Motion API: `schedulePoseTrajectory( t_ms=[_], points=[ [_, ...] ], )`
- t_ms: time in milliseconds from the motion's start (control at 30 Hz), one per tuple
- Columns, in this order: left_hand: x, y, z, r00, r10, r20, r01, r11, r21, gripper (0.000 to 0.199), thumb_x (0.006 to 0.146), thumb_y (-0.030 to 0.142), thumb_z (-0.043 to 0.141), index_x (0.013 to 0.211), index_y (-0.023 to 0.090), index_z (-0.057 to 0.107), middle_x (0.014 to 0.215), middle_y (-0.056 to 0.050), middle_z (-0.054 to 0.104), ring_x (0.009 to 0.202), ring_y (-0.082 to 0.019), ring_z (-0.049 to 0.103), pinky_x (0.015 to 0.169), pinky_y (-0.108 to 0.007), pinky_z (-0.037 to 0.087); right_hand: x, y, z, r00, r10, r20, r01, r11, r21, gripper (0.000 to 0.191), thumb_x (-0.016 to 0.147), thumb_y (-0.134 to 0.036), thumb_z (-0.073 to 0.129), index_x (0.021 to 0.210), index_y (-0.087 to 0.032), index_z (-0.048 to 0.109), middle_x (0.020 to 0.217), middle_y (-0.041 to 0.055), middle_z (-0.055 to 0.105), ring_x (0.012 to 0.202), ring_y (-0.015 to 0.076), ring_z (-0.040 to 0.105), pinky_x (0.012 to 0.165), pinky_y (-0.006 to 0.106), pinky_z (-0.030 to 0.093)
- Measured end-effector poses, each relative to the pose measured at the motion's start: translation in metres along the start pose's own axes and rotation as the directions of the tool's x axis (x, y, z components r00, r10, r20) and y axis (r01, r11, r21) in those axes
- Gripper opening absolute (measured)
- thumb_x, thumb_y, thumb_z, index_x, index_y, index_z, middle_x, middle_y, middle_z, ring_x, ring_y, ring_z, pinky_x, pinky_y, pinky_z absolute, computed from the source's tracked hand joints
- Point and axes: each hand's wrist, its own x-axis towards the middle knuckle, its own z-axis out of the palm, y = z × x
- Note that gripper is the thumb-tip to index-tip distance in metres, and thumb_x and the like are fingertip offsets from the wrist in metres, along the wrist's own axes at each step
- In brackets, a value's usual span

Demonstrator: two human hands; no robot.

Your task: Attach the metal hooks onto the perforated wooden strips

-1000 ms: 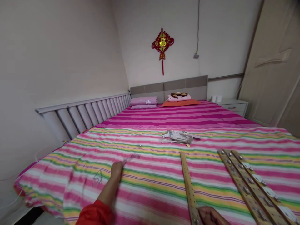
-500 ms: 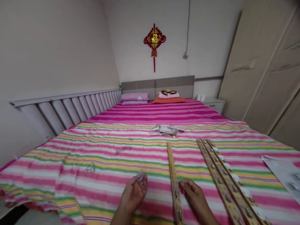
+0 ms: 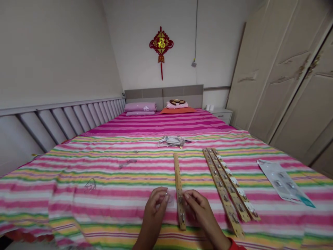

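On the strip, metal pieces occupy the near half; far holes are bare. Left hand, left of the strip, pinches a clear piece; right hand, opposite, half-closed, hold unclear.

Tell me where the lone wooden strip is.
In the head view, the lone wooden strip lies just right of centre on the striped cloth, between the left hand and the right hand, left of the grouped strips.
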Motion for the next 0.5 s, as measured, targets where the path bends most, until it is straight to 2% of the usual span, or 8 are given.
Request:
schedulePoseTrajectory(
  t_ms=[167, 267, 367, 433, 500],
  points=[
    [-0.01, 0.01, 0.005, 0.999, 0.016, 0.045, -0.016, 1.0, 0.003, 0.006, 0.064, 0.02, 0.077, 0.067, 0.023, 0.072, 0.104, -0.009, 0.062, 0.108, -0.024, 0.052, 0.085, -0.024, 0.045, -0.011, -0.012, 0.002, 0.999, -0.045, -0.023, 0.044, 0.999, -0.018, 0.042, 0.065, -0.058, 0.07, 0.067, -0.017, 0.063, 0.057, -0.0025, 0.05, 0.054, 0.012, 0.044, 0.05, 0.023, 0.037],
    [-0.01, 0.01, 0.006, 0.998, 0.006, 0.06, -0.006, 1.0, -0.008, 0.008, 0.063, 0.024, 0.079, 0.066, 0.021, 0.072, 0.104, -0.009, 0.062, 0.108, -0.023, 0.052, 0.086, -0.023, 0.044, -0.016, -0.016, 0.001, 0.997, -0.065, -0.039, 0.063, 0.997, -0.045, 0.043, 0.065, -0.058, 0.07, 0.077, -0.017, 0.067, 0.059, -0.0019, 0.053, 0.053, 0.0114, 0.044, 0.049, 0.023, 0.038],
    [-0.013, 0.005, 0.01, 0.987, -0.144, 0.074, 0.154, 0.977, -0.148, 0.017, 0.063, 0.032, 0.079, 0.071, 0.019, 0.07, 0.097, -0.005, 0.063, 0.092, -0.017, 0.057, 0.077, -0.021, 0.045, -0.021, -0.019, -0.001, 0.998, -0.061, -0.012, 0.061, 0.997, -0.039, 0.042, 0.068, -0.054, 0.07, 0.091, -0.018, 0.07, 0.065, -0.0009, 0.057, 0.054, 0.0113, 0.046, 0.051, 0.023, 0.04],
    [-0.017, 0.002, 0.015, 0.951, -0.28, 0.132, 0.308, 0.898, -0.315, 0.021, 0.066, 0.034, 0.078, 0.077, 0.019, 0.068, 0.089, -0.002, 0.063, 0.079, -0.012, 0.057, 0.069, -0.019, 0.045, -0.023, -0.02, -0.001, 0.999, -0.036, 0.024, 0.036, 0.999, -0.024, 0.041, 0.07, -0.051, 0.069, 0.097, -0.02, 0.071, 0.068, -0.0002, 0.059, 0.056, 0.0122, 0.05, 0.053, 0.024, 0.044],
    [-0.022, -0.001, 0.02, 0.907, -0.361, 0.215, 0.42, 0.79, -0.447, 0.022, 0.066, 0.033, 0.078, 0.079, 0.019, 0.067, 0.083, -0.001, 0.063, 0.072, -0.01, 0.057, 0.064, -0.018, 0.045, -0.026, -0.021, -0.001, 0.998, -0.042, 0.049, 0.043, 0.999, -0.014, 0.038, 0.072, -0.049, 0.069, 0.098, -0.022, 0.071, 0.077, 0.0017, 0.063, 0.064, 0.0146, 0.056, 0.06, 0.027, 0.048]
  ],
)
